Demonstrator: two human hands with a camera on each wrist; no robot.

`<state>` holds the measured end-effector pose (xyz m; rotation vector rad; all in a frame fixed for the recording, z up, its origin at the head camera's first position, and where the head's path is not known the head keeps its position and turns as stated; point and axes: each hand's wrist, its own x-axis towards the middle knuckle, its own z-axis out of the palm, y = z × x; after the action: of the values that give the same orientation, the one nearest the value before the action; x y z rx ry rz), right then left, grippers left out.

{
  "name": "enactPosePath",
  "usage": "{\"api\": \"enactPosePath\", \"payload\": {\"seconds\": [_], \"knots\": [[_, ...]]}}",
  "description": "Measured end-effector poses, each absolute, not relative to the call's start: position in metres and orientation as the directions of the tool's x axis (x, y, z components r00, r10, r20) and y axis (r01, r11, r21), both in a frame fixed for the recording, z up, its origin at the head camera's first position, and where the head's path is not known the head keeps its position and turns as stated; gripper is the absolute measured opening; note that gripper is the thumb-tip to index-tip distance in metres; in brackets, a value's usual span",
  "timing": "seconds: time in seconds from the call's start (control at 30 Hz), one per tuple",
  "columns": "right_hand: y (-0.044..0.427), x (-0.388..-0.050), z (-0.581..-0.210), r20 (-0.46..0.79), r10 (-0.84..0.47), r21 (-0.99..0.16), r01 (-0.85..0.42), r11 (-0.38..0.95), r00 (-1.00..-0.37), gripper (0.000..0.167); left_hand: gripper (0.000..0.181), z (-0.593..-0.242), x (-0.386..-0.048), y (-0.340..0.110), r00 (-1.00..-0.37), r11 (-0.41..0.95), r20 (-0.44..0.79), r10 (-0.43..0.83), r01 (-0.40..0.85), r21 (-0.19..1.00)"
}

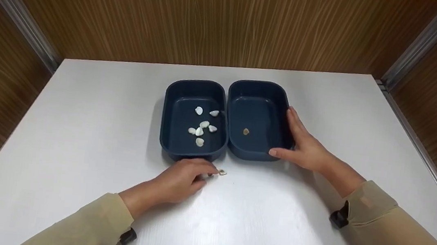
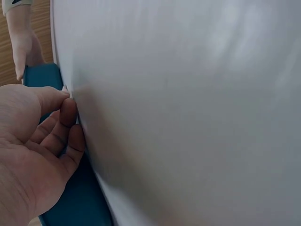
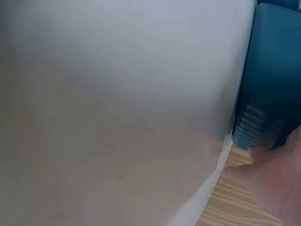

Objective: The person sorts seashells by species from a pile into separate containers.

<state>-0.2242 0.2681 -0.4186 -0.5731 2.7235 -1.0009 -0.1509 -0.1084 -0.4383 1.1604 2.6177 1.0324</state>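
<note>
My left hand (image 1: 183,178) lies low at the near wall of the left dark blue box (image 1: 165,141). Its index fingertip touches a small pale-and-brown shell (image 1: 222,172) on the table; the thumb appears apart from that shell in the head view. Several white shells (image 1: 200,141) lie scattered inside the left box. A single brown shell (image 1: 246,132) sits in the right dark blue box (image 1: 256,155). My right hand (image 1: 307,151) rests against that box's near right corner, fingers extended along the right wall and thumb at the front rim.
Both boxes stand side by side on a white table (image 1: 99,125). A wood-grain panel (image 1: 222,20) rises behind the table, with similar panels at left and right. Black wrist straps (image 1: 340,215) show at the sleeve cuffs.
</note>
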Motion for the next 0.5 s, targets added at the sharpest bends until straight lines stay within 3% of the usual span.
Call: {"api": "enactPosePath", "payload": {"seconds": [0.5], "knots": [[0.2669, -0.2236, -0.4174, -0.039, -0.415, -0.645, -0.295, 0.705, -0.909, 0.121, 0.027, -0.4361, -0.1473, -0.1095, -0.730, 0.526, 0.172, 0.662, 0.615, 0.587]]}}
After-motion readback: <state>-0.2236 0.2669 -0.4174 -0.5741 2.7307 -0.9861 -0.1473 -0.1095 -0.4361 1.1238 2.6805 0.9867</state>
